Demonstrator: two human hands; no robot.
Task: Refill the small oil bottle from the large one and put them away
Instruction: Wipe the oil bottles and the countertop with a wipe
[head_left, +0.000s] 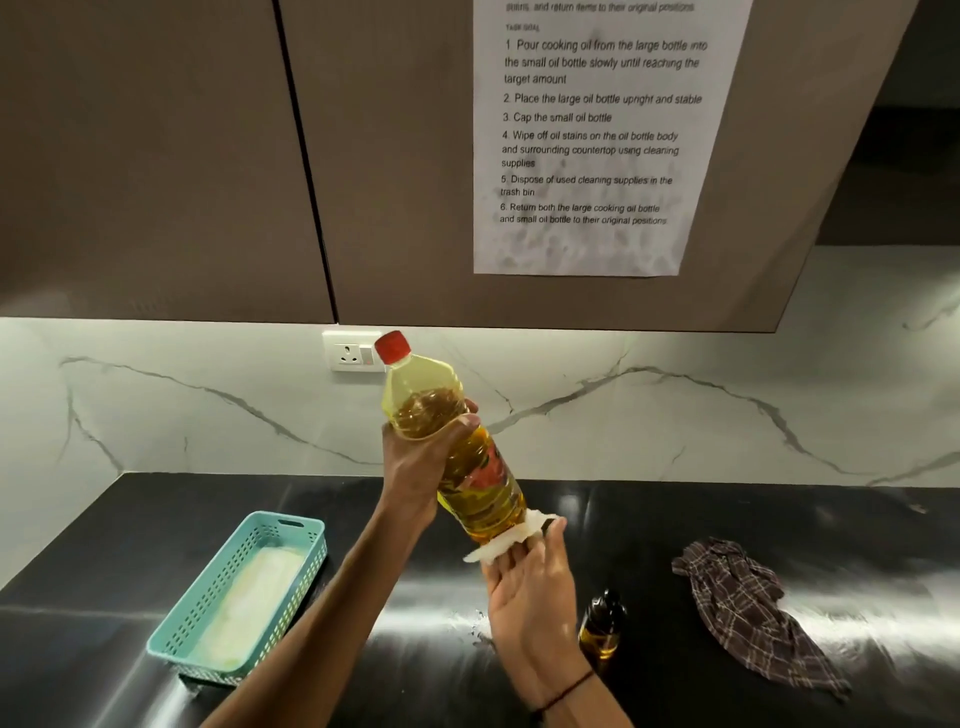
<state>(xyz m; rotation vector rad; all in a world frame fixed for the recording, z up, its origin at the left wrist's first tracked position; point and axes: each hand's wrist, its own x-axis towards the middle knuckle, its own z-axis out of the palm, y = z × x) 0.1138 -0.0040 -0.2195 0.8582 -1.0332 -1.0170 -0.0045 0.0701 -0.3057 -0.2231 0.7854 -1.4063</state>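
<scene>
brown wall cabinets fill the upper half of the frame, with a printed instruction sheet stuck on at upper right, and a marbled backsplash below them. a dark glossy desk spans the lower frame. at centre the large oil bottle, red-capped and tilted with its cap toward the upper left, is held above the desk; the left hand has its fingers clamped round the bottle's middle. the right hand, fingers straight and together, presses a white tissue against the bottle's base. at lower left sits a teal basket. a checked cloth lies at right. the small oil bottle stands on the desk just right of the right wrist.
</scene>
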